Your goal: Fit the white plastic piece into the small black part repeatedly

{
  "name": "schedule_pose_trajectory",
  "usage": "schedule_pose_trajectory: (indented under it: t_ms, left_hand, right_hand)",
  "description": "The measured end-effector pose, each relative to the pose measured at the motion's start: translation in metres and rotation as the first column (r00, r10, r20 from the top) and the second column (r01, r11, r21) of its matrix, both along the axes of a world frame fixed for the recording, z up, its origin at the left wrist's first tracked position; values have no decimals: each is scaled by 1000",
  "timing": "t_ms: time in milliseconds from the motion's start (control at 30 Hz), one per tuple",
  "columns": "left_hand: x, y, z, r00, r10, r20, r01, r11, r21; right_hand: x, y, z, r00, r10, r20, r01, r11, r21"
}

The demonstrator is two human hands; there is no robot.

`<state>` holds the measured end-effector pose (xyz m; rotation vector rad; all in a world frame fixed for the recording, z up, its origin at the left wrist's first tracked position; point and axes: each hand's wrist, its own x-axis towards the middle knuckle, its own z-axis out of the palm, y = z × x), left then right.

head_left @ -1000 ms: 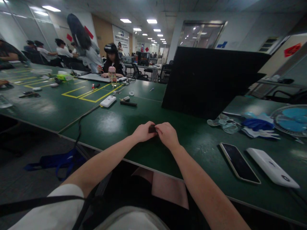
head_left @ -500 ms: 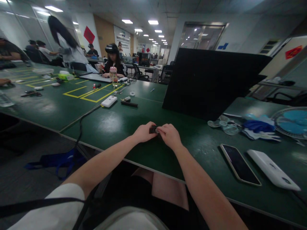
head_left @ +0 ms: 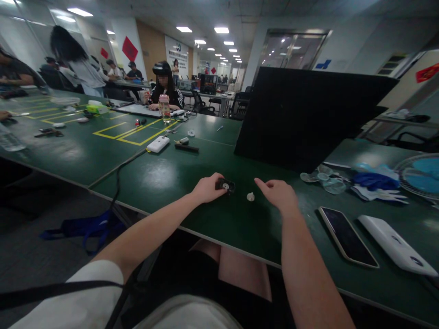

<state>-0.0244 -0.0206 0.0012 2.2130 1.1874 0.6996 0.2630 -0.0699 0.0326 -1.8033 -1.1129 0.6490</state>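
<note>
A small black case (head_left: 231,185) with a pale round part inside is held at its left end by my left hand (head_left: 208,188), just above the green table (head_left: 206,214). On the table to the right of the case lies a small whitish piece (head_left: 250,197). My right hand (head_left: 277,192) is past that piece on the right, index finger stretched out toward the left, with nothing visible in it.
A large black panel (head_left: 302,119) stands beyond my hands. To the right are a phone (head_left: 348,235), a white power bank (head_left: 398,244), gloves (head_left: 375,183) and a fan (head_left: 423,171). Further left lies a white device (head_left: 158,144). A person (head_left: 166,91) sits across.
My right hand has let go and moved right, away from the black case. The whitish piece now shows on the table between them. My left hand has stayed in place.
</note>
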Motion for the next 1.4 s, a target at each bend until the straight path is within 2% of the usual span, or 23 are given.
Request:
schedule_pose_trajectory:
  t_ms: [100,267,333,467,567,700,867,967,1067,1233,1400]
  left_hand:
    - [0,0,0,999,30,-14,-30,999,12]
    - [0,1,-1,999,43,-26,-42,999,29]
    - [1,1,-1,999,42,-33,-41,998,40]
    - [1,0,0,998,40,-42,-37,998,53]
    - [2,-1,1,998,37,-51,-34,998,45]
    - [3,-2,2,998,26,-51,-23,999,44]
    - [2,-2,1,999,-4,-52,7,998,66]
    - [2,-1,-1,999,-10,-42,14,997,77]
    - [2,-1,-1,999,-13,-33,16,997,80]
    - [1,-2,1,999,-11,-41,14,997,70]
    - [2,-1,0,999,-4,-50,8,996,86]
  right_hand:
    - [0,3,-12,992,97,78,-90,992,-91]
    - [-23,5,-23,917,257,306,-226,965,-134]
    - [-29,4,-22,898,273,346,-247,962,-117]
    - [-38,-1,-11,898,228,375,-239,971,-16]
    - [-47,-2,-9,905,254,342,-291,955,59]
    - [-60,1,-17,924,330,192,-364,913,183]
    - [-70,8,-26,934,337,122,-358,892,278]
    - [-71,9,-26,924,379,-45,-340,871,355]
    - [-69,7,-23,921,381,-87,-334,883,330]
    - [-63,1,-17,925,374,63,-379,904,200]
    - [-66,-2,-13,878,466,108,-477,868,137]
